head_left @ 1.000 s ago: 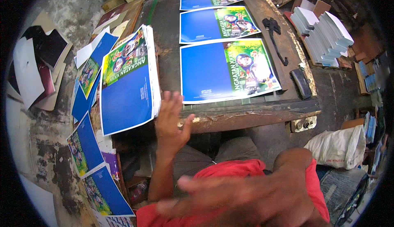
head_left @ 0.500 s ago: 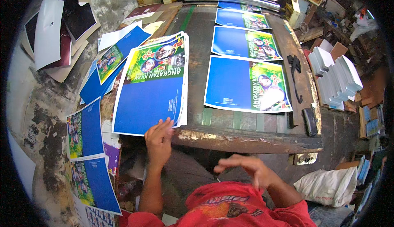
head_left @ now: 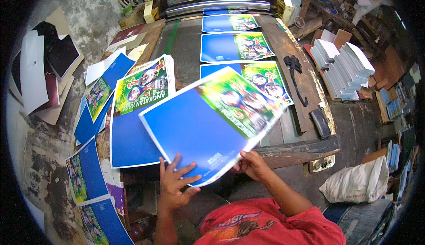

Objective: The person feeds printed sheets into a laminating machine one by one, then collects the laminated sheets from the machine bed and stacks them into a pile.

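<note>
A printed cover sheet (head_left: 190, 127), blue on one half and green-yellow with photos on the other, is lifted and tilted over the table. Its lower right edge is pinched by my right hand (head_left: 253, 165), thumb on top and fingers partly hidden beneath. My left hand (head_left: 178, 183) has its fingers spread at the sheet's lower left edge, seemingly touching it. Partly covered by the lifted sheet, a stack of matching sheets (head_left: 128, 132) lies on the left. Beyond, similar sheets (head_left: 221, 48) form a line up to the rollers (head_left: 217, 8) of a machine.
A black strap (head_left: 293, 74) and a dark case (head_left: 319, 123) lie along the table's right side. More printed sheets (head_left: 99, 174) hang or lie at the left. Stacks of white paper (head_left: 345, 70) stand to the right, with a white sack (head_left: 356, 181) below.
One sheet has come off the left stack and swung rightward, turned at an angle. My right hand has moved up and closed on its edge; my left fingers have spread.
</note>
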The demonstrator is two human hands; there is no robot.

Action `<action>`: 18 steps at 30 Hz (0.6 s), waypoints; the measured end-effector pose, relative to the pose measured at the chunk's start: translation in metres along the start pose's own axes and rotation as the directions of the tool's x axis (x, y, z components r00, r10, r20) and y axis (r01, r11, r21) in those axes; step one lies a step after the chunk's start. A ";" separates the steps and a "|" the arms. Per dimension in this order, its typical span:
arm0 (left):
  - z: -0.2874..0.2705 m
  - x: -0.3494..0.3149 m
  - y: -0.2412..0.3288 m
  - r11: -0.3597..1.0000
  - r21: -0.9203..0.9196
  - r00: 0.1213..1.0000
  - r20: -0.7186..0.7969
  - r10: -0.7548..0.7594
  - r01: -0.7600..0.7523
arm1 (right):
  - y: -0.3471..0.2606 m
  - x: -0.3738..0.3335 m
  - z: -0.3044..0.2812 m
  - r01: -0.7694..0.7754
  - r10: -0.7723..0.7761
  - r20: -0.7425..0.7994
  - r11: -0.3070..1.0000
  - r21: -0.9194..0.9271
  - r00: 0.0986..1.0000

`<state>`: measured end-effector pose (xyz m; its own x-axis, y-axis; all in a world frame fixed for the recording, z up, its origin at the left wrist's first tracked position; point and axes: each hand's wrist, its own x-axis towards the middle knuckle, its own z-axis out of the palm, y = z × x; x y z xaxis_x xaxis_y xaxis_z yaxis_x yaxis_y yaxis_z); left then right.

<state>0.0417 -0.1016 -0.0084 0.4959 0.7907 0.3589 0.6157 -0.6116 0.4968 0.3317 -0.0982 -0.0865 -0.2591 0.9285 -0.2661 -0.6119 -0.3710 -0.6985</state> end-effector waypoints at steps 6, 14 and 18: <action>0.006 0.008 -0.024 0.966 0.192 0.971 -0.196 -0.137 0.175 | 0.062 -0.022 -0.024 -0.060 0.087 -0.227 0.991 0.122 0.970; -0.011 0.109 -0.019 0.993 0.031 0.971 -0.213 -0.108 0.117 | 0.090 -0.044 -0.030 -0.151 0.192 -0.254 0.974 0.171 0.948; 0.025 0.249 -0.069 0.940 -0.116 0.946 0.085 -0.312 0.320 | 0.073 -0.032 -0.041 -0.149 0.208 -0.256 0.961 0.232 0.944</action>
<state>0.1385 0.1370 0.0267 0.3296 0.9368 0.1175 0.6665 -0.3190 0.6738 0.3256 -0.1540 -0.1560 -0.1809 0.8038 -0.5667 -0.7230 -0.4993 -0.4775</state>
